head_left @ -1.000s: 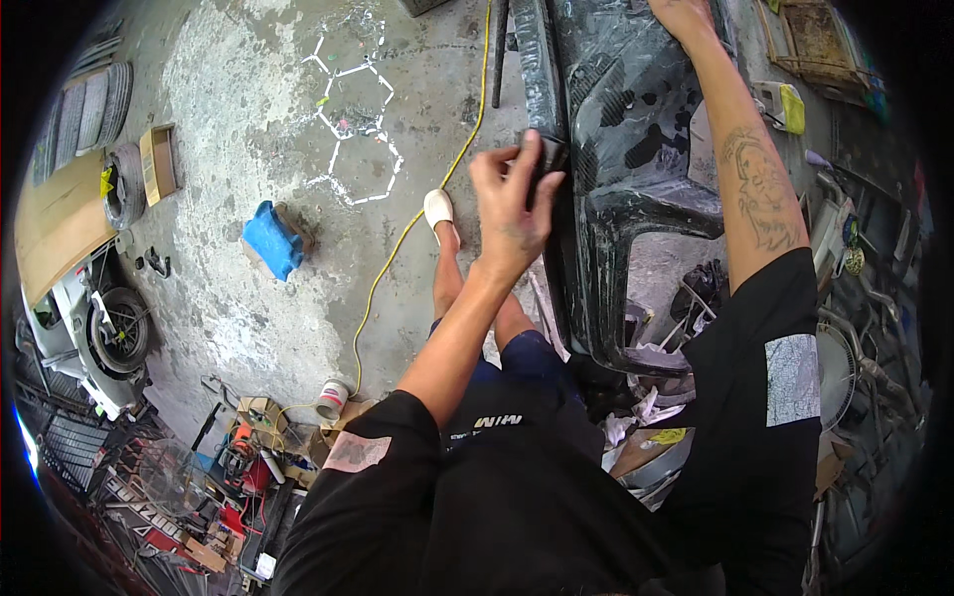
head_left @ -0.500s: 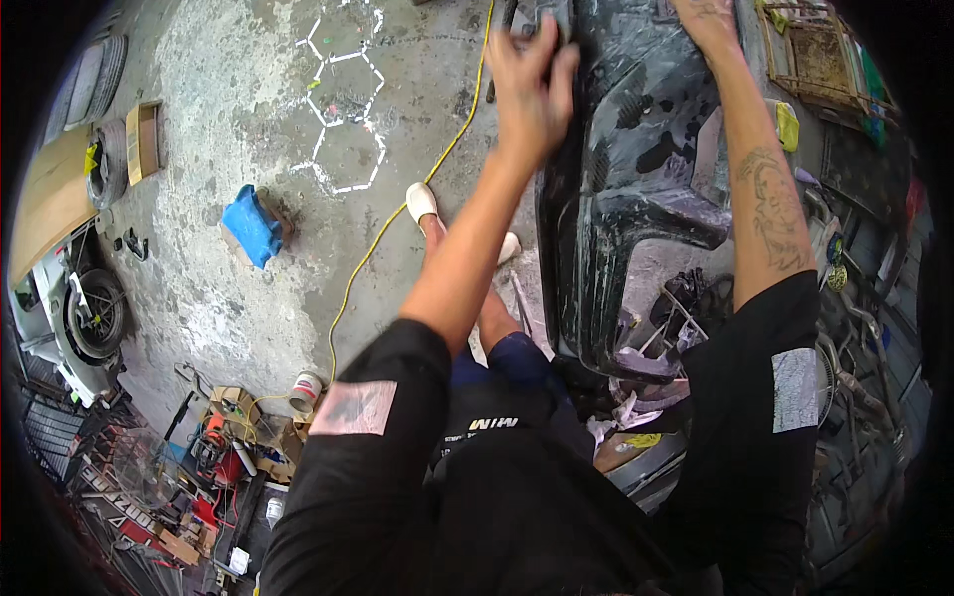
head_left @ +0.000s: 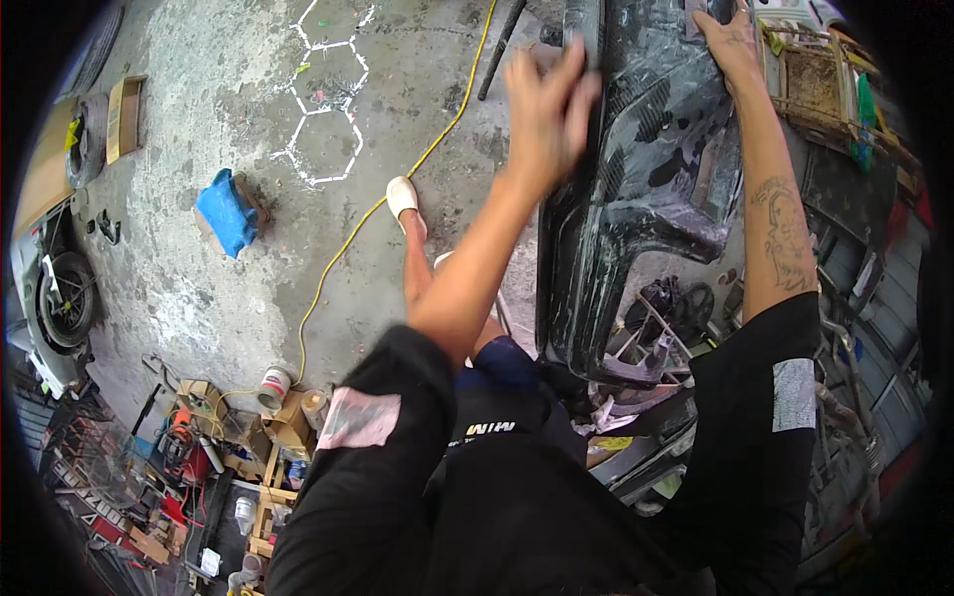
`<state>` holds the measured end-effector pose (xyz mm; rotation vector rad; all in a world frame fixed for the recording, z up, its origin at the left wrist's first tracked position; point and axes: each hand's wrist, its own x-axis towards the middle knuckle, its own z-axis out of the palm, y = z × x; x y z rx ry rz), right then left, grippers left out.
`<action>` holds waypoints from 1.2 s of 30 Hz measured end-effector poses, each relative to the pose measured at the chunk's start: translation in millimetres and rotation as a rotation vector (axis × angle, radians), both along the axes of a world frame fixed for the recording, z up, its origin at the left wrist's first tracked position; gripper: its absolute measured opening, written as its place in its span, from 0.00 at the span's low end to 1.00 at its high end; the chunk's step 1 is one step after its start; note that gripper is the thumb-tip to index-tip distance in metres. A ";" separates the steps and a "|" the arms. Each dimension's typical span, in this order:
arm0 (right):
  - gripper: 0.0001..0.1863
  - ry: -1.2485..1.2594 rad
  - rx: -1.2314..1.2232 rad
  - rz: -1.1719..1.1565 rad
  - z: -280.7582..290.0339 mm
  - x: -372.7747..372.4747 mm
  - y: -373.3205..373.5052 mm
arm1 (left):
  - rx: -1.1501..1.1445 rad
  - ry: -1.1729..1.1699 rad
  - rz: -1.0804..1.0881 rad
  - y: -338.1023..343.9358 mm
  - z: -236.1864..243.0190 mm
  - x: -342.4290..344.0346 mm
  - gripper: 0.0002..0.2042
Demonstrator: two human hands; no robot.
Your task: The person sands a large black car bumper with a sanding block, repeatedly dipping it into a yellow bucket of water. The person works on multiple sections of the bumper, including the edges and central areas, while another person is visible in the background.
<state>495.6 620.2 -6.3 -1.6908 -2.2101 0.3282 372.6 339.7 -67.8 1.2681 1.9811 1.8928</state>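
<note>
A large black car bumper (head_left: 636, 223), scuffed and streaked with pale dust, stands on its end in front of me, right of centre. My right hand (head_left: 733, 48) grips its far right edge, the thumb on the face and the other fingers partly out of view. By the bumper's left edge is my left hand (head_left: 549, 124), smeared by motion. Its fingers look apart, and nothing shows in them. Whether it touches the bumper I cannot tell.
A yellow cord (head_left: 343, 248) runs along the concrete floor beside my left shoe (head_left: 401, 196). Farther left lies a blue plastic-covered bundle (head_left: 228, 213). Tools, boxes and a white bucket (head_left: 273, 385) crowd the lower left. Metal parts pile up behind the bumper; a wooden frame (head_left: 817, 87) stands far right.
My left hand has shifted slightly down and right along the bumper's edge. The right hand now shows more fully at the bumper's right edge. The whole view has shifted a little.
</note>
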 end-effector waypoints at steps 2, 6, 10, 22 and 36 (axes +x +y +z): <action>0.51 -0.034 0.002 -0.009 12.0 11.8 -3.2 | -0.134 -0.010 -0.076 -76.6 -5.0 50.1 0.27; 0.49 -0.026 -0.013 -0.057 22.0 10.6 -13.1 | -0.064 -0.001 -0.032 -41.6 -6.3 42.8 0.27; 0.50 0.103 -0.038 0.140 6.6 -20.4 -3.9 | 0.207 -0.059 0.158 47.2 -17.7 -68.0 0.20; 0.52 0.160 -0.159 0.129 -4.1 17.6 24.3 | 0.019 -0.059 0.154 10.4 -0.6 -1.5 0.23; 0.51 0.230 -0.070 0.229 -18.7 7.9 23.7 | 0.069 0.005 0.150 31.3 -7.8 -38.6 0.21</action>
